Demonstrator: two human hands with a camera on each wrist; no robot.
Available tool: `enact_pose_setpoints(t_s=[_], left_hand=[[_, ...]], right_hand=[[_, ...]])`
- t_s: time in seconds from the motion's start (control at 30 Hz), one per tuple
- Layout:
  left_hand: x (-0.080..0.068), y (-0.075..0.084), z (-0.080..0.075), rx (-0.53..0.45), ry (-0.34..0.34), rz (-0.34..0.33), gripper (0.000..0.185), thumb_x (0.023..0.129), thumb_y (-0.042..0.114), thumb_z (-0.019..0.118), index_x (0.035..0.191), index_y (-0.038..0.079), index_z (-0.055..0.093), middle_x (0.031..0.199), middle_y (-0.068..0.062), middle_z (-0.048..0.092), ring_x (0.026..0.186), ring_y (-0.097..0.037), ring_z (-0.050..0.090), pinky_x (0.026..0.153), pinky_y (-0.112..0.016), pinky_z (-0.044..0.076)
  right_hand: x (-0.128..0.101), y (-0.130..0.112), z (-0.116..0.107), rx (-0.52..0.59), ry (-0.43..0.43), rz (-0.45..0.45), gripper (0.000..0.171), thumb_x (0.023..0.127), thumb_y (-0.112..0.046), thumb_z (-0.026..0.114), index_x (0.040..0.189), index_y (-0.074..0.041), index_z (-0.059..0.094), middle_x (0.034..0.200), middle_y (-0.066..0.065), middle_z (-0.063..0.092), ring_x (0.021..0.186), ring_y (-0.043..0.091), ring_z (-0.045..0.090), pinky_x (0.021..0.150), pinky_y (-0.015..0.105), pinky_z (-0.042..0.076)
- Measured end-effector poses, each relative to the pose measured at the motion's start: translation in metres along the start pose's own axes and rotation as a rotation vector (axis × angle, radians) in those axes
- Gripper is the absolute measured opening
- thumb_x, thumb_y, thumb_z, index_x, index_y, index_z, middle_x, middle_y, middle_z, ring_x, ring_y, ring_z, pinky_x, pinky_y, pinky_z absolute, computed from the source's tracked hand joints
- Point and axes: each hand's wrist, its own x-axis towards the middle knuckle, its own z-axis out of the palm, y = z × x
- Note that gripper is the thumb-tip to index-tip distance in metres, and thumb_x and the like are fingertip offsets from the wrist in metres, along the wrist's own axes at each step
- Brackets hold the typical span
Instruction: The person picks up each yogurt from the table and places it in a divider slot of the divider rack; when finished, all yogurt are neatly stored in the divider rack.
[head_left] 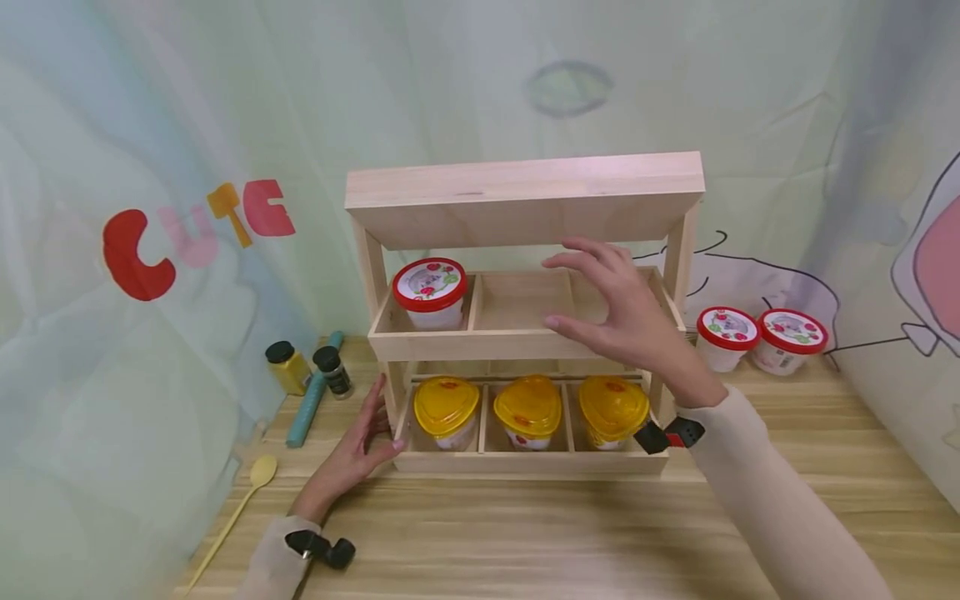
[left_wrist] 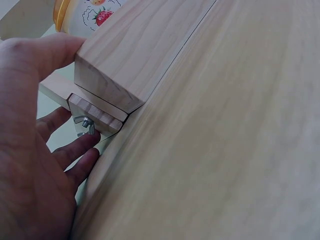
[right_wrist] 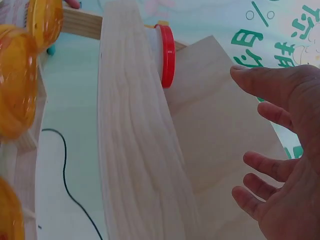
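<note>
A two-tier wooden rack stands on the table under a slanted top board. My left hand holds its lower left corner. In the left wrist view, the thumb touches the end of the front board and the fingers curl round the side post by a wing nut. My right hand hovers before the upper tier, thumb and fingers spread, holding nothing. A red-lidded white tub sits in the upper left compartment. Three yellow-lidded cups, one in the middle, fill the lower compartments.
Right of the rack stand two more red-lidded tubs. On the left are a yellow jar with a black lid, a dark jar, a teal rod and a yellow spoon. A printed curtain hangs behind.
</note>
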Motion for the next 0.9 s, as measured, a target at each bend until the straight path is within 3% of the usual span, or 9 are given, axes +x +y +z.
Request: enact_pose_setpoints(t_s=[0.17, 0.23, 0.3, 0.47, 0.57, 0.8, 0.9], left_hand=[[-0.001, 0.001, -0.002, 0.011, -0.010, -0.018, 0.107, 0.100, 0.011, 0.072, 0.174, 0.033, -0.002, 0.167, -0.029, 0.040, 0.136, -0.030, 0.060, 0.112, -0.019, 0.044], [-0.001, 0.001, -0.001, 0.012, -0.012, -0.017, 0.107, 0.101, 0.011, 0.072, 0.174, 0.033, -0.002, 0.167, -0.029, 0.039, 0.137, -0.033, 0.059, 0.112, -0.020, 0.044], [-0.001, 0.001, -0.001, 0.008, -0.012, -0.009, 0.107, 0.100, 0.009, 0.072, 0.175, 0.032, -0.002, 0.167, -0.029, 0.039, 0.137, -0.029, 0.059, 0.112, -0.020, 0.045], [-0.001, -0.001, -0.001, -0.004, -0.009, 0.012, 0.107, 0.100, 0.007, 0.072, 0.175, 0.030, -0.001, 0.167, -0.030, 0.039, 0.135, -0.003, 0.056, 0.112, -0.019, 0.045], [-0.001, 0.000, -0.001, -0.003, -0.008, 0.017, 0.107, 0.100, 0.007, 0.072, 0.175, 0.030, -0.001, 0.168, -0.030, 0.038, 0.135, 0.000, 0.055, 0.112, -0.019, 0.044], [0.000, 0.001, -0.001, 0.006, -0.009, -0.004, 0.107, 0.100, 0.009, 0.072, 0.174, 0.031, -0.003, 0.168, -0.031, 0.037, 0.140, -0.041, 0.057, 0.112, -0.019, 0.044], [-0.001, 0.002, -0.001, 0.004, -0.012, -0.013, 0.107, 0.101, 0.009, 0.071, 0.174, 0.032, -0.003, 0.169, -0.031, 0.036, 0.141, -0.048, 0.055, 0.112, -0.018, 0.043]], right_hand=[[-0.021, 0.011, -0.012, -0.019, 0.036, 0.055, 0.063, 0.085, -0.024, 0.090, 0.144, -0.021, 0.065, 0.167, 0.011, 0.047, 0.154, 0.037, 0.037, 0.118, 0.074, 0.035], [-0.029, 0.015, -0.018, -0.022, 0.051, 0.069, 0.064, 0.085, -0.022, 0.090, 0.144, -0.021, 0.065, 0.167, 0.011, 0.047, 0.154, 0.037, 0.036, 0.117, 0.075, 0.036], [-0.037, 0.019, -0.023, -0.027, 0.071, 0.070, 0.065, 0.084, -0.018, 0.090, 0.144, -0.019, 0.065, 0.166, 0.013, 0.048, 0.154, 0.039, 0.037, 0.116, 0.076, 0.035], [-0.055, 0.028, -0.034, -0.026, 0.146, 0.066, 0.065, 0.080, -0.011, 0.092, 0.141, -0.015, 0.068, 0.163, 0.014, 0.053, 0.150, 0.041, 0.040, 0.112, 0.074, 0.035], [-0.064, 0.033, -0.041, -0.034, 0.182, 0.083, 0.067, 0.077, -0.010, 0.093, 0.140, -0.017, 0.069, 0.162, 0.014, 0.054, 0.150, 0.041, 0.040, 0.114, 0.075, 0.033], [-0.082, 0.052, -0.052, -0.079, 0.240, 0.137, 0.069, 0.078, -0.008, 0.089, 0.143, -0.015, 0.067, 0.165, 0.018, 0.050, 0.152, 0.044, 0.038, 0.117, 0.080, 0.029], [-0.088, 0.060, -0.056, -0.086, 0.257, 0.181, 0.070, 0.081, -0.009, 0.086, 0.147, -0.015, 0.063, 0.167, 0.018, 0.048, 0.154, 0.046, 0.036, 0.120, 0.083, 0.024]])
